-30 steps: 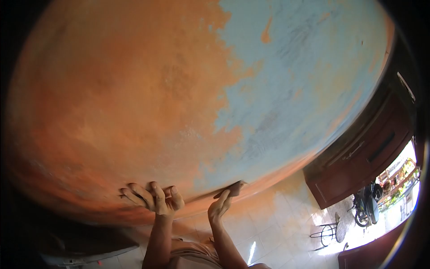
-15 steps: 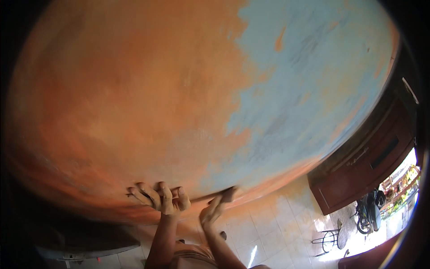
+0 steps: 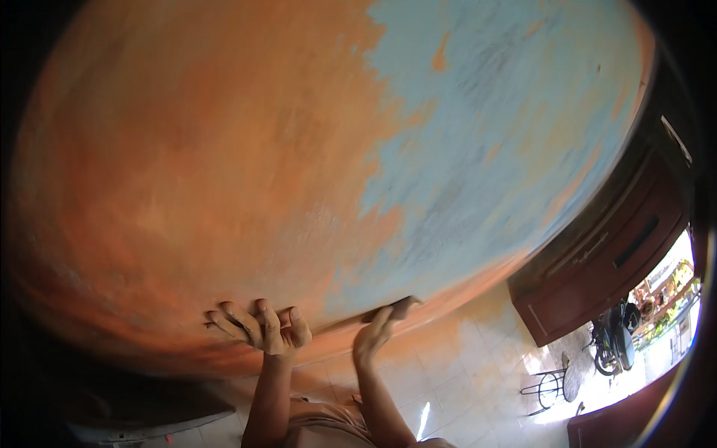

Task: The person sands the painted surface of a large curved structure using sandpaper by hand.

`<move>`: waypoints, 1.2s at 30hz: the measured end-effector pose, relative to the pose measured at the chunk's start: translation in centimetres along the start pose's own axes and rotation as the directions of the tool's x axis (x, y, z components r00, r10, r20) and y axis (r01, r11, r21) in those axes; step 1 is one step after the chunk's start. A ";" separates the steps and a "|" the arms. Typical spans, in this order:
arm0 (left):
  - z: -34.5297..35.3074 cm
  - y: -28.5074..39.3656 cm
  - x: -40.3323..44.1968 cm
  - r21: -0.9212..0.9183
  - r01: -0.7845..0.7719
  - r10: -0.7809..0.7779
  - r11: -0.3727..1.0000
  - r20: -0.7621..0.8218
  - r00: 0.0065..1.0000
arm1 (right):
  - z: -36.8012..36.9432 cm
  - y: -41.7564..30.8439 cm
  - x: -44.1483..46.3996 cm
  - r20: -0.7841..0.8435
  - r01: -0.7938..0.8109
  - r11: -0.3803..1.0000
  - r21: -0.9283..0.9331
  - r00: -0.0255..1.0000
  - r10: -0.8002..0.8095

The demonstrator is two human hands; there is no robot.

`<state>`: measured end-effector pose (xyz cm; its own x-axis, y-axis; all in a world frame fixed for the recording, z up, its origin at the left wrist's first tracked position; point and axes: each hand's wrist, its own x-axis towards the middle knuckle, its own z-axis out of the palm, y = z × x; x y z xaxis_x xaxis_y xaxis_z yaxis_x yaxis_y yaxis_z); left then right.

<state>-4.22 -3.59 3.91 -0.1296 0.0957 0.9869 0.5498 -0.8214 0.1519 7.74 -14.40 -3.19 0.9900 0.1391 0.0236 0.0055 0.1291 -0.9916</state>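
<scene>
A large smooth panel (image 3: pixel 246 164), patchy orange on the left and pale blue on the right, fills most of the head view. My left hand (image 3: pixel 275 332) rests its spread fingertips on it near the lower edge, holding nothing. To the right, my right hand (image 3: pixel 370 340) presses a small dark sanding block (image 3: pixel 404 307) against the lower blue and orange part. The fingers lie along the back of the block; its working face is hidden against the panel.
Orange dust lies on the light floor tiles (image 3: pixel 441 381). At the right are a dark red wooden cabinet or door (image 3: pixel 597 261), a round stool (image 3: pixel 549 390) and a parked motorbike (image 3: pixel 614 340) in bright light. A dark flat object (image 3: pixel 149 411) sits lower left.
My right hand has slid rightward and slightly up with the sanding block. My left hand stays against the panel, while the panel shifts a little left in view.
</scene>
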 end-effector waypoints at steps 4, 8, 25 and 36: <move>-0.4 0.2 0.3 0.027 -0.020 0.020 0.999 -0.007 1.000 | 1.1 -0.4 -2.0 -0.058 0.009 0.999 0.037 0.998 -0.007; -0.7 0.4 -0.1 -0.028 -0.032 0.033 0.999 0.009 0.999 | 1.4 1.4 -5.3 0.134 0.362 0.926 -0.111 0.928 -0.347; 0.1 0.3 0.3 0.065 -0.020 0.016 0.998 0.063 0.998 | 1.3 -0.1 -0.3 -0.053 -0.209 0.970 0.126 0.975 0.217; -0.2 0.0 -0.4 0.004 0.027 -0.027 1.000 0.047 0.999 | 1.6 -4.7 2.9 -0.101 0.323 0.937 0.137 0.945 -0.311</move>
<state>-4.37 -3.76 3.49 -0.1060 0.1441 0.9839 0.5495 -0.8162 0.1788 10.34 -13.07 1.69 0.9481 -0.0074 0.3178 0.3053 0.3004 -0.9036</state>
